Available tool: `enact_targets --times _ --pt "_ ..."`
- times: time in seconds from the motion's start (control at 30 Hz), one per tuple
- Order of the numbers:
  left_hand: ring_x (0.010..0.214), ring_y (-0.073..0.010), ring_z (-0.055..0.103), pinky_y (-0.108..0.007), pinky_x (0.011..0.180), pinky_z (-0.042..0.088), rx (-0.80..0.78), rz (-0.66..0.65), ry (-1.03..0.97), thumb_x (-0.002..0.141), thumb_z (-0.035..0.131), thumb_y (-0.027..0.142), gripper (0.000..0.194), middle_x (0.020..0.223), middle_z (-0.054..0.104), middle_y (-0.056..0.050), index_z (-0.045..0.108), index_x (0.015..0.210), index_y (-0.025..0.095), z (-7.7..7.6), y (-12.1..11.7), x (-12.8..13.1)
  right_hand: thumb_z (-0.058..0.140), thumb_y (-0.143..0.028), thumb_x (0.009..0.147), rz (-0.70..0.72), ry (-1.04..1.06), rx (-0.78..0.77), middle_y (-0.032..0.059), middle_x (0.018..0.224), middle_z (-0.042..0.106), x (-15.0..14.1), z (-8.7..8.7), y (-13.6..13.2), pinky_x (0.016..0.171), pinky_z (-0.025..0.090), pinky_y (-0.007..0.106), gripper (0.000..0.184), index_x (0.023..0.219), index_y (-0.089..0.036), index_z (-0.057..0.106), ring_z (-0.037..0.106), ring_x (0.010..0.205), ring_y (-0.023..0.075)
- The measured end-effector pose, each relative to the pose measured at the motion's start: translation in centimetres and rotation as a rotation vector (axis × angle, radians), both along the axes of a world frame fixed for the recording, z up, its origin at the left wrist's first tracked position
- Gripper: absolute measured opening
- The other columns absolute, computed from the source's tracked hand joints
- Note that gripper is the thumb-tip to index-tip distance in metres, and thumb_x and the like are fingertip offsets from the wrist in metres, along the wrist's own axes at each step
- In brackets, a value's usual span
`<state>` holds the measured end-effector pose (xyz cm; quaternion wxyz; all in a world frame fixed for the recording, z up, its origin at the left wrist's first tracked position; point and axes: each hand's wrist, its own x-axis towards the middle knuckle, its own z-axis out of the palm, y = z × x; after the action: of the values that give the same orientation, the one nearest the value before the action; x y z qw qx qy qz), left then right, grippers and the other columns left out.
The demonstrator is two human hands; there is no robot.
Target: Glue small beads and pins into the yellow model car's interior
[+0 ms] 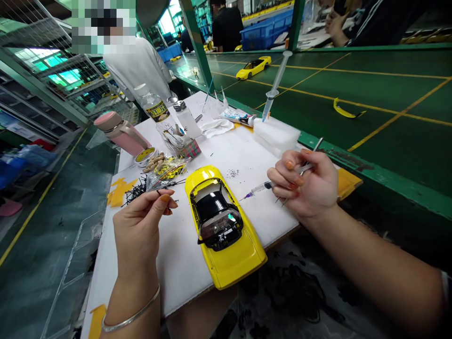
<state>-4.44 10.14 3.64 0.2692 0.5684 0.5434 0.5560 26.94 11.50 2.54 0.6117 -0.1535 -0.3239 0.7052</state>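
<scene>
With our left hand [139, 214], we hold a thin black piece [158, 192] in a closed pinch; our right hand [312, 186] is curled around metal tweezers [307, 167]. We have the yellow model car [235, 259] on the white tabletop [178, 268], between both hands.

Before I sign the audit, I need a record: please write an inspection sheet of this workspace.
Surface: white tabletop, yellow tape patches at left.
Job's things: yellow model car, black interior visible; tiny black bits beyond it.
Clutter: pink flask, labelled bottle, peanuts, heap of black strips.
Left hand: pinching a thin black piece.
Right hand: holding a metal tool; purple-tipped syringe beside it, held or lying unclear.
Cables: nothing seen.
Surroundings: green belt carrying another yellow car; person in white nearby.
</scene>
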Motion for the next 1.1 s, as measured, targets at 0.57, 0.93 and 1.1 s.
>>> enact_targets --times 0.57,0.93,1.1 --pt "0.073 -0.0139 0.064 -0.023 0.062 0.053 -0.007 0.008 -0.003 0.083 0.085 0.037 0.014 0.083 0.075 -0.002 0.082 0.09 0.025 0.0 0.1 0.0 0.065 -0.037 0.085 0.062 0.011 0.081 -0.0049 0.048 0.027 -0.2 -0.4 0.2 0.036 0.021 0.015 0.024 0.07 -0.018 0.071 0.02 0.047 0.01" --pt "0.072 -0.0131 0.064 -0.021 0.062 0.053 -0.008 0.003 -0.023 0.083 0.085 0.038 0.018 0.08 0.074 -0.002 0.082 0.092 0.023 0.0 0.2 -0.3 0.062 -0.039 0.087 -0.159 -0.236 0.261 -0.0013 0.044 0.038 0.8 3.1 -0.4 0.039 0.019 0.024 0.029 0.07 -0.02 0.074 0.029 0.043 0.0123" --pt "0.071 -0.0133 0.065 -0.022 0.062 0.054 0.016 0.007 -0.018 0.083 0.084 0.036 0.016 0.077 0.072 -0.001 0.083 0.091 0.023 0.0 0.2 -0.2 0.066 -0.044 0.085 -0.855 -0.536 0.49 0.0021 0.055 0.048 3.2 6.6 -0.2 0.043 0.024 0.034 0.026 0.069 -0.025 0.073 0.042 0.046 0.0177"
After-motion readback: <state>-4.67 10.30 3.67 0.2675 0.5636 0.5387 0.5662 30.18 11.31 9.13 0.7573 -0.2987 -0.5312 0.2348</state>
